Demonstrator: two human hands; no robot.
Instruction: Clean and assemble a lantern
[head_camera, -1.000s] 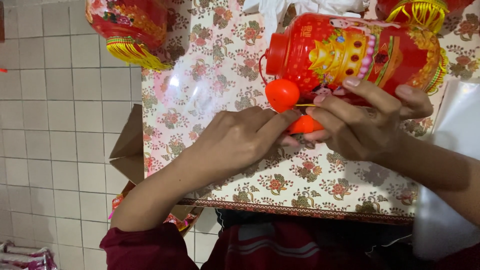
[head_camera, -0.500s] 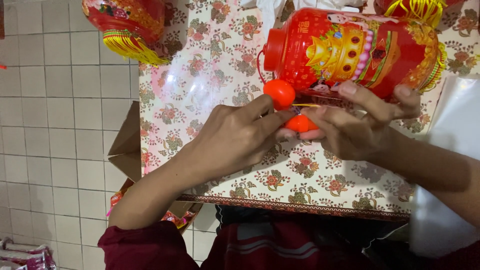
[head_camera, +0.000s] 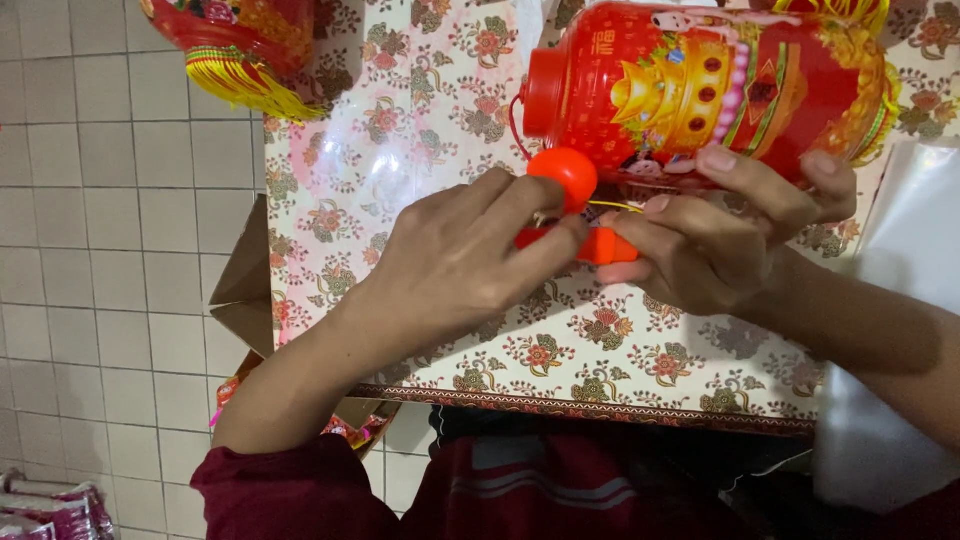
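Mid-frame: left hand pinching orange rod below ball; right hand closed on rod's other end, steadying lantern, upper right. Fitting unfinished; yellow thread loose.

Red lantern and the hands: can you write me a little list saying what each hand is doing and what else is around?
left hand: pinches one end of a small orange stick piece between fingers and thumb
right hand: grips the other end of the stick piece; fingers rest against the red lantern
orange ball: sits just above the stick piece, by the lantern's red cap
table cover: shiny, flower pattern
second lantern: top left, yellow fringe
floor: pale square tiles
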